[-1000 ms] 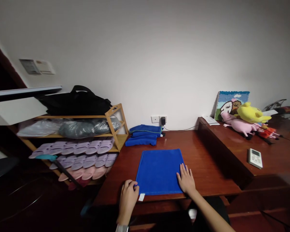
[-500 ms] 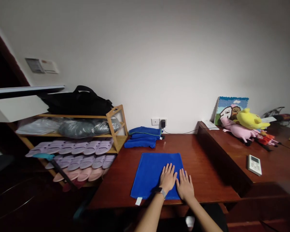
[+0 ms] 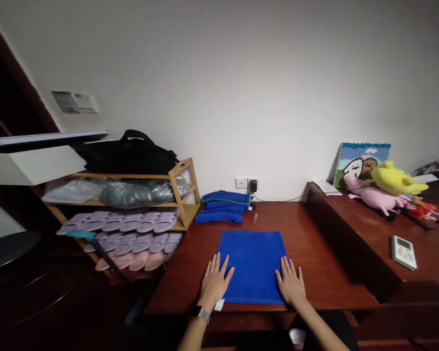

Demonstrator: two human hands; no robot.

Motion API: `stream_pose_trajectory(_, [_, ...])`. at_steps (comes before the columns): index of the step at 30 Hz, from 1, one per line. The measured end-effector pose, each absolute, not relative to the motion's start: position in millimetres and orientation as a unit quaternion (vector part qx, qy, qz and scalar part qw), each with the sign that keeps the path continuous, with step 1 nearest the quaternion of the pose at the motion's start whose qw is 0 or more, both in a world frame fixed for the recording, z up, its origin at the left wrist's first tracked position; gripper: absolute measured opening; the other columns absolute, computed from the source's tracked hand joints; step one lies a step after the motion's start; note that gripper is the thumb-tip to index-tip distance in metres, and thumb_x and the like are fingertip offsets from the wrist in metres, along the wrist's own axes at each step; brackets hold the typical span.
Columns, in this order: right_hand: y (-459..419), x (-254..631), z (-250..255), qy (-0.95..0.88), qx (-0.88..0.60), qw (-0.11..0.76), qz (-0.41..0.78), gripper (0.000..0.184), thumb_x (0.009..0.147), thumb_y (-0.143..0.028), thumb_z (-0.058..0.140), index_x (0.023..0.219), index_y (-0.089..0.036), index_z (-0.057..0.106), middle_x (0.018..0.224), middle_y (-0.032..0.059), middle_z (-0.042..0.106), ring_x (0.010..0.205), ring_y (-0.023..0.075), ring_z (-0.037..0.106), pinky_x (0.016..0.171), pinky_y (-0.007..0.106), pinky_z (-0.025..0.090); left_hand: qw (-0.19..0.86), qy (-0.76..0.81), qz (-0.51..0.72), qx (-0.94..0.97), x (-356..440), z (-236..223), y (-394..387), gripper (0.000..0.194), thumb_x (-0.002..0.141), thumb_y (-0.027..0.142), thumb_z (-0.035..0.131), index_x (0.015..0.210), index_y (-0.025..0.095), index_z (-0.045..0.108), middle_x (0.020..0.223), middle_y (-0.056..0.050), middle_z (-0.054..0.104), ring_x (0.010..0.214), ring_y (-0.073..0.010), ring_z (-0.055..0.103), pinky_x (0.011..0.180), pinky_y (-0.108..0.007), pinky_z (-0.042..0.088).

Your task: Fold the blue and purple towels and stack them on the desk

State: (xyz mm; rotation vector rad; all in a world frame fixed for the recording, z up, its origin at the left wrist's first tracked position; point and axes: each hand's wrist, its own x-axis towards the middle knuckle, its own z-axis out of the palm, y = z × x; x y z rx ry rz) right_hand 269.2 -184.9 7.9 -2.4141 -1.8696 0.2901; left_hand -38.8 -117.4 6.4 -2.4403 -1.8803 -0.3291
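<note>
A blue towel [image 3: 254,265] lies spread flat on the reddish-brown wooden table [image 3: 314,253], with a white tag [image 3: 219,305] at its near left corner. My left hand [image 3: 215,279], a watch on its wrist, rests palm down across the towel's left edge, fingers spread. On the opposite edge my right hand [image 3: 291,281] also lies palm down with its fingers apart. Neither hand grasps anything. Farther back, by the wall, sits a pile of folded blue towels [image 3: 224,207].
A wooden rack [image 3: 184,219] with rows of slippers [image 3: 129,221] and a black bag [image 3: 131,153] stands left. On the raised surface at right are plush toys [image 3: 394,179], a picture [image 3: 363,163] and a white remote [image 3: 404,252]. A plugged-in adapter [image 3: 253,185] trails a cable.
My left hand has moved left from the towel's right half to its left edge. My right hand stays at the right edge. The view has shifted slightly.
</note>
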Motion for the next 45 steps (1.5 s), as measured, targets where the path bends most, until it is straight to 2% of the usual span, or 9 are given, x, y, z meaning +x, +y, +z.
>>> stream_pose_trajectory(4, [-171.8, 278.3, 16.0, -0.609, -0.784, 0.063, 0.098, 0.067, 0.103, -0.052, 0.014, 0.163, -0.022, 0.022, 0.169, -0.0017, 0.018, 0.157, 0.0245, 0.011, 0.127, 0.053, 0.008, 0.026, -0.611, -0.124, -0.781, -40.8, -0.3, -121.6, 0.071, 0.100, 0.069, 0.026, 0.158, 0.029, 0.035, 0.167, -0.008, 0.030, 0.155, -0.0295, 0.025, 0.124, -0.048, 0.027])
stream_pose_trajectory(8, [-137.8, 286.1, 29.3, -0.626, -0.770, 0.072, 0.101, 0.066, 0.104, -0.049, 0.016, 0.163, -0.020, 0.019, 0.169, -0.0013, 0.016, 0.157, 0.0217, 0.011, 0.127, 0.046, 0.010, 0.024, -0.606, -0.134, -0.784, -38.2, -0.1, -121.2, 0.071, 0.100, 0.069, 0.028, 0.158, 0.030, 0.035, 0.167, -0.007, 0.030, 0.154, -0.0303, 0.026, 0.123, -0.050, 0.027])
stream_pose_trajectory(11, [-109.2, 289.5, 32.4, -0.618, -0.776, 0.054, 0.117, 0.066, 0.104, -0.049, 0.017, 0.163, -0.018, 0.018, 0.170, -0.0006, 0.015, 0.157, 0.0227, 0.011, 0.127, 0.045, 0.011, 0.024, -0.605, -0.131, -0.785, -39.4, 1.4, -121.7, 0.071, 0.100, 0.069, 0.029, 0.158, 0.030, 0.035, 0.167, -0.008, 0.030, 0.154, -0.0304, 0.026, 0.123, -0.050, 0.028])
stream_pose_trajectory(19, [-84.4, 294.8, 12.3, -0.619, -0.777, 0.055, 0.101, 0.068, 0.104, -0.049, 0.012, 0.164, -0.016, 0.011, 0.170, -0.0014, 0.009, 0.157, 0.0210, 0.005, 0.127, 0.044, 0.003, 0.055, -0.592, -0.147, -0.790, -39.5, 2.7, -120.6, 0.069, 0.100, 0.067, 0.033, 0.156, 0.027, 0.041, 0.164, -0.011, 0.036, 0.153, -0.0307, 0.029, 0.123, -0.053, 0.029])
stream_pose_trajectory(23, [-85.0, 295.2, 11.2, -0.621, -0.775, 0.055, 0.104, 0.068, 0.104, -0.049, 0.011, 0.164, -0.016, 0.009, 0.170, -0.0022, 0.007, 0.157, 0.0206, 0.004, 0.127, 0.044, 0.002, 0.058, -0.548, -0.186, -0.813, 19.2, 18.2, -108.0, 0.067, 0.104, 0.058, 0.027, 0.157, 0.018, 0.039, 0.164, -0.013, 0.035, 0.154, -0.0275, 0.029, 0.125, -0.050, 0.027])
stream_pose_trajectory(27, [-86.0, 295.6, 13.8, -0.623, -0.774, 0.049, 0.105, 0.067, 0.104, -0.046, 0.011, 0.163, -0.016, 0.010, 0.170, -0.0015, 0.007, 0.157, 0.0211, 0.004, 0.127, 0.044, 0.003, -0.008, -0.456, -0.169, -0.874, 108.3, 28.9, -87.8, 0.064, 0.106, 0.051, 0.020, 0.159, 0.018, 0.034, 0.165, -0.009, 0.034, 0.155, -0.0224, 0.026, 0.127, -0.046, 0.024])
stream_pose_trajectory(31, [-86.3, 296.1, 12.8, -0.627, -0.771, 0.040, 0.098, 0.066, 0.104, -0.043, 0.011, 0.163, -0.016, 0.010, 0.170, -0.0019, 0.008, 0.157, 0.0211, 0.004, 0.127, 0.045, 0.004, -0.066, -0.462, -0.131, -0.875, 153.0, 17.3, -69.8, 0.061, 0.106, 0.043, 0.015, 0.159, 0.020, 0.035, 0.165, -0.007, 0.036, 0.154, -0.0218, 0.027, 0.127, -0.045, 0.022])
stream_pose_trajectory(36, [-85.8, 296.2, 10.2, -0.625, -0.774, 0.038, 0.095, 0.065, 0.104, -0.045, 0.011, 0.163, -0.018, 0.010, 0.170, -0.0015, 0.008, 0.157, 0.0214, 0.006, 0.127, 0.044, 0.004, -0.055, -0.505, -0.124, -0.853, 115.8, 4.4, -52.5, 0.062, 0.105, 0.046, 0.015, 0.160, 0.021, 0.031, 0.167, -0.007, 0.031, 0.156, -0.0227, 0.023, 0.127, -0.047, 0.018])
stream_pose_trajectory(45, [-87.0, 294.8, 3.9, -0.623, -0.778, 0.034, 0.078, 0.067, 0.104, -0.047, 0.011, 0.163, -0.017, 0.011, 0.170, -0.0018, 0.010, 0.157, 0.0216, 0.008, 0.127, 0.045, 0.005, -0.017, -0.647, -0.091, -0.757, -15.6, 19.8, -25.1, 0.071, 0.103, 0.053, 0.022, 0.159, 0.011, 0.032, 0.167, -0.015, 0.027, 0.155, -0.0261, 0.024, 0.126, -0.045, 0.020])
